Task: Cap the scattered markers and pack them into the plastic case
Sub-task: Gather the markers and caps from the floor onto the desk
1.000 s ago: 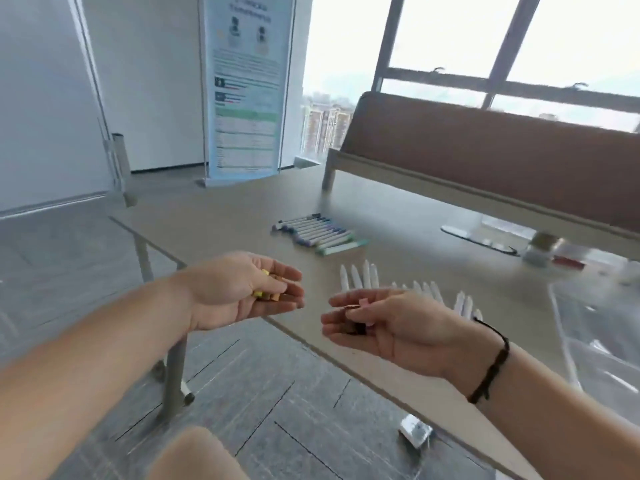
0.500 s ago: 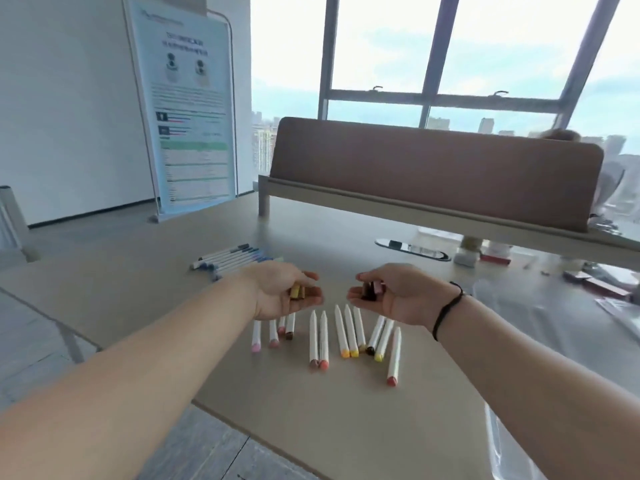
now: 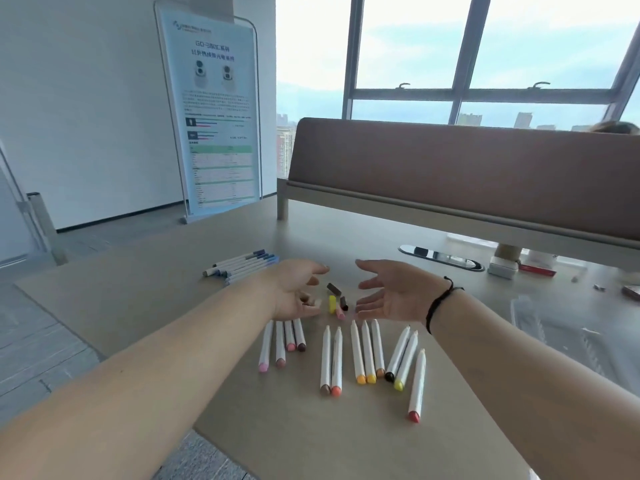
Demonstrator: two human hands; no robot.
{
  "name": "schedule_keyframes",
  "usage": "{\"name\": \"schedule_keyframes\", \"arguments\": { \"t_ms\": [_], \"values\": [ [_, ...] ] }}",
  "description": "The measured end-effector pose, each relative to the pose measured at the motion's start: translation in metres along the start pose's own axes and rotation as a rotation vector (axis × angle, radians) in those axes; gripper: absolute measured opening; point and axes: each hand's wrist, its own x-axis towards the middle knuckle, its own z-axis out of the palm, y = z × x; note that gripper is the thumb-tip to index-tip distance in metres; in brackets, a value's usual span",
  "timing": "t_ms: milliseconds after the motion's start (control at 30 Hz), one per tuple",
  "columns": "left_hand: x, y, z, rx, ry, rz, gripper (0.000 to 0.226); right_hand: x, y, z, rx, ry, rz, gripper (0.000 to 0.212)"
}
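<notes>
Several white markers (image 3: 363, 355) lie in a row on the beige table (image 3: 311, 438), coloured ends toward me. Just behind the row, several loose caps (image 3: 336, 299), brown, yellow, pink and dark, lie or fall between my hands. My left hand (image 3: 298, 292) and my right hand (image 3: 391, 292) hover palms inward on either side of the caps, fingers spread, holding nothing. A clear plastic case (image 3: 571, 327) lies at the right on the table.
A second bunch of blue and grey markers (image 3: 242, 266) lies at the back left. A brown desk divider (image 3: 467, 174) crosses the far side, with a cable slot (image 3: 440, 262) and small boxes (image 3: 519, 266) under it. The table's left edge drops to the floor.
Both hands held caps in curled fingers before; they have opened now and the caps have dropped onto the table between them. The view has swung onto the marker row.
</notes>
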Motion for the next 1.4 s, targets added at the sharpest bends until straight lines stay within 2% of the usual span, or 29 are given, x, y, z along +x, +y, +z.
{"name": "schedule_keyframes", "arguments": {
  "t_ms": [133, 233, 333, 433, 500, 567, 633, 733, 833, 1000, 1167, 1400],
  "values": [
    [-0.009, 0.003, -0.005, 0.036, 0.035, 0.013, 0.047, -0.005, -0.001, 0.002, -0.091, 0.051, -0.063, 0.058],
    [-0.012, 0.006, -0.017, 0.079, 0.076, 0.066, 0.027, -0.011, -0.001, 0.011, -0.159, 0.09, -0.145, 0.041],
    [-0.024, 0.01, -0.033, 0.021, 0.09, 0.152, 0.01, -0.02, -0.001, 0.032, -0.186, 0.075, -0.229, 0.023],
    [-0.049, 0.012, -0.055, 0.063, 0.171, 0.297, 0.017, -0.032, -0.002, 0.066, -0.285, 0.015, -0.32, 0.019],
    [-0.068, 0.007, -0.082, 0.3, 0.295, 0.41, 0.019, -0.04, 0.002, 0.097, -0.378, -0.016, -0.394, 0.019],
    [-0.088, -0.003, -0.12, 0.736, 0.462, 0.519, 0.026, -0.042, 0.009, 0.133, -0.513, -0.032, -0.474, 0.023],
    [-0.113, -0.017, -0.162, 1.071, 0.578, 0.536, 0.034, -0.039, 0.02, 0.174, -0.669, -0.043, -0.573, 0.032],
    [-0.153, -0.043, -0.23, 1.241, 0.673, 0.452, 0.035, -0.033, 0.039, 0.244, -0.912, -0.072, -0.713, 0.039],
    [-0.197, -0.075, -0.302, 1.256, 0.785, 0.321, 0.036, -0.04, 0.065, 0.318, -1.216, -0.136, -0.866, 0.047],
    [-0.276, -0.147, -0.412, 1.211, 0.925, 0.029, 0.036, -0.042, 0.13, 0.439, -1.557, -0.369, -1.014, 0.041],
    [-0.335, -0.235, -0.492, 1.077, 1.007, -0.181, 0.042, -0.019, 0.206, 0.532, -1.615, -0.569, -0.951, 0.041],
    [-0.351, -0.353, -0.571, 0.926, 0.969, -0.381, 0.039, 0.04, 0.307, 0.616, -1.691, -0.757, -0.785, 0.04]
  ]
}}
